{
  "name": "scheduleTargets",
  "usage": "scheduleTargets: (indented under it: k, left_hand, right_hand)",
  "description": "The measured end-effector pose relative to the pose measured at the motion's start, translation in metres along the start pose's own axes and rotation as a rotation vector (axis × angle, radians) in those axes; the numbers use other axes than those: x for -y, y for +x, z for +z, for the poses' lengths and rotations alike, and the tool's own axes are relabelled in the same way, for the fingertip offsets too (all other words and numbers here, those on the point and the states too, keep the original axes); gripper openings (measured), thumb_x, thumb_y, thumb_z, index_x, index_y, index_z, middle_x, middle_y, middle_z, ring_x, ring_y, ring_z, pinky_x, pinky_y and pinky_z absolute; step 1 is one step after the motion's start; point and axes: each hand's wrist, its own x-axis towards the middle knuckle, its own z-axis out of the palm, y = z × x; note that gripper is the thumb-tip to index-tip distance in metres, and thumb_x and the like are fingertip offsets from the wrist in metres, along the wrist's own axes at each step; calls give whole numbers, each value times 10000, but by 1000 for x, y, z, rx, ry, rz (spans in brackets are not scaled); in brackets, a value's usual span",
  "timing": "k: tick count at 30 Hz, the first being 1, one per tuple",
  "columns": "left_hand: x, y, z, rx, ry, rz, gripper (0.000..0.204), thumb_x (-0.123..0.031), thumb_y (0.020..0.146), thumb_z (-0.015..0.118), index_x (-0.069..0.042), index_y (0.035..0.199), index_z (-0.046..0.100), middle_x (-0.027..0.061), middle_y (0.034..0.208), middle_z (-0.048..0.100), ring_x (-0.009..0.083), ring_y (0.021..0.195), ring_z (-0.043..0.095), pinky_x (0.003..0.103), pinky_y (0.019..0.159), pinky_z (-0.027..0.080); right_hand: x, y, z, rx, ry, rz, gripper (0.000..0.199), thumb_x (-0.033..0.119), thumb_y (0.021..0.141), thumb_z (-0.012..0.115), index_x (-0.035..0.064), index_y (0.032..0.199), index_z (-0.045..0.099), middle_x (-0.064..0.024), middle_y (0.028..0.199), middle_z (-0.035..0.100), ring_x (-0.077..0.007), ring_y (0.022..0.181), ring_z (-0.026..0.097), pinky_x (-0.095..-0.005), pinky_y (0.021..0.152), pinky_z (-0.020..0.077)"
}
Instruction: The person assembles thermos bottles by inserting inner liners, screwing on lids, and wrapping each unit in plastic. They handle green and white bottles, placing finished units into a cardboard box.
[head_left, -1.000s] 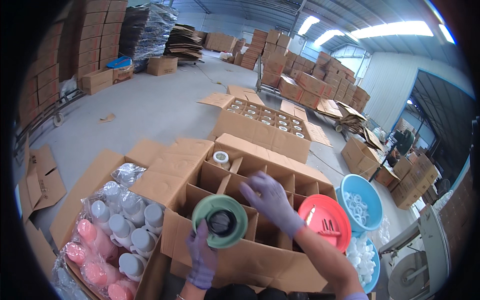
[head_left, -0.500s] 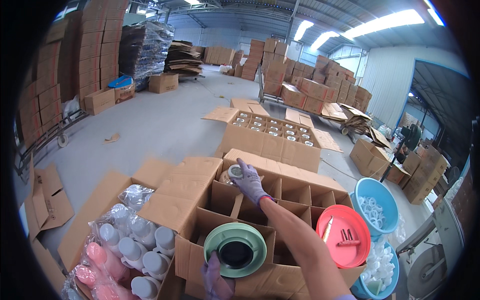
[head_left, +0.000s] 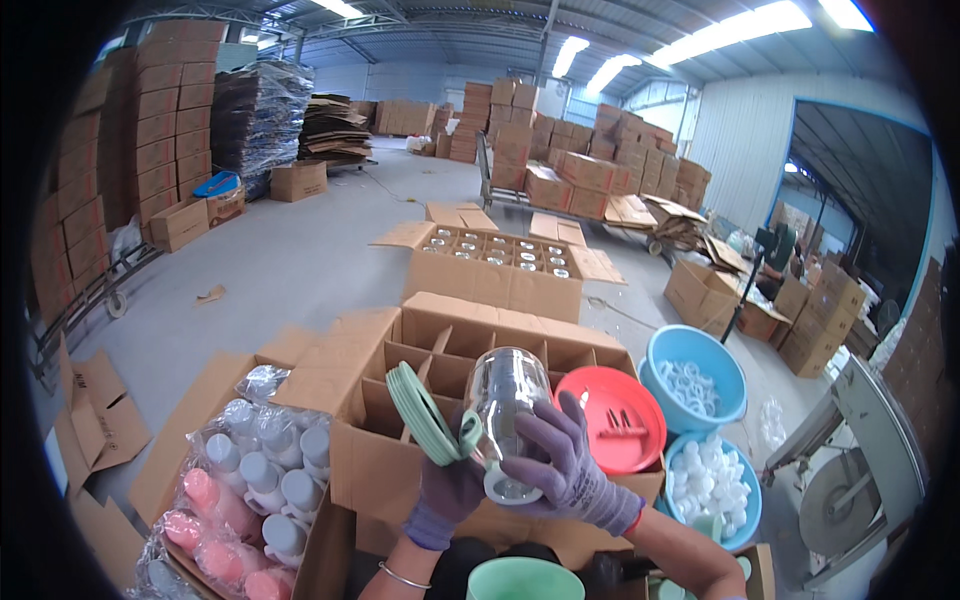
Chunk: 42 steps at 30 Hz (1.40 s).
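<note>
Both my hands, in purple gloves, are over the near edge of a divided carton (head_left: 460,309). My right hand (head_left: 572,462) is closed round a silvery glass flask liner (head_left: 508,388), tilted with its neck toward me. A pale ring (head_left: 497,486) shows at the neck. My left hand (head_left: 445,488) grips a green plastic ring-shaped part (head_left: 418,412), seen nearly edge-on, left of the liner. A small green piece (head_left: 469,432) sits between them; whether it belongs to the ring part I cannot tell. The left fingers are partly hidden.
Right of the carton are a red basin (head_left: 625,458) with small tools, a blue tub (head_left: 735,370) of white rings and another tub (head_left: 752,512) of white pieces. At left stands a box of grey and pink flasks (head_left: 285,530). A green container (head_left: 525,582) is below; liners fill a farther carton (head_left: 490,290).
My right hand has lifted the glass liner out of the carton and brought it toward me. My left hand has turned the green ring part edge-on beside it. The view has shifted.
</note>
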Motion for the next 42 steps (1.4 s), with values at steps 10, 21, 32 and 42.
scheduleTargets:
  k: [10,21,32,42]
  left_hand:
    - [-21,-119,39,128,-117,-193,644,-122,967,598,-12,1525,294,147,1477,461,255,1308,504,374,1106,416]
    - [-60,-154,11,-513,-716,-609,600,-575,1021,399,-73,1326,522,78,1191,656,221,1029,665,343,815,566]
    - [-73,-111,16,470,12,-219,555,-502,919,652,3,1145,697,142,1131,681,269,1145,618,416,1084,419]
    - [-69,-118,5,374,53,-100,651,-614,912,546,-3,1036,730,133,1035,706,293,1073,662,489,1112,399]
  right_hand:
    - [83,-110,-53,-199,830,1187,859,150,790,745,29,1521,311,-188,1489,405,-309,1374,413,-417,1155,328]
    - [106,-82,-54,1006,782,889,490,489,834,743,19,958,676,-139,922,673,-271,884,651,-372,773,514]
    - [148,-136,-47,-174,1142,1438,329,194,1055,411,-11,1256,571,-100,1268,581,-173,1200,530,-320,1070,391]
    - [155,-118,-33,-1,968,1197,426,275,1060,356,-23,1215,619,-172,1325,571,-264,1254,530,-361,1089,381]
